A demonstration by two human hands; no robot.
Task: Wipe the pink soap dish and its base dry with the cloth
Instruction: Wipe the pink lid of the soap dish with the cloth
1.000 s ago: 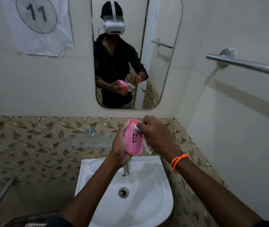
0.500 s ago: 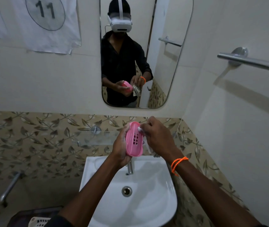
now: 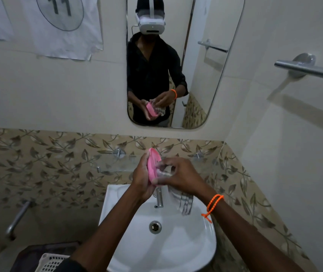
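Right hand (image 3: 182, 174): fingers curled, pinching the cloth (image 3: 184, 203) and pressing it into the soap dish (image 3: 153, 165). Left hand (image 3: 142, 181): wrapped round the dish from behind, holding it on edge above the sink (image 3: 199, 250).

Judgement: keep the dish braced and work a cloth-covered fingertip into corners and slots; then turn it to dry the underside.

Count: 1 dish piece visible, 1 cloth, 1 sink, 1 tap (image 3: 159, 199). Separate base: cannot tell.

Cloth (image 3: 184, 201) against hand-held pink soap dish (image 3: 153, 163)
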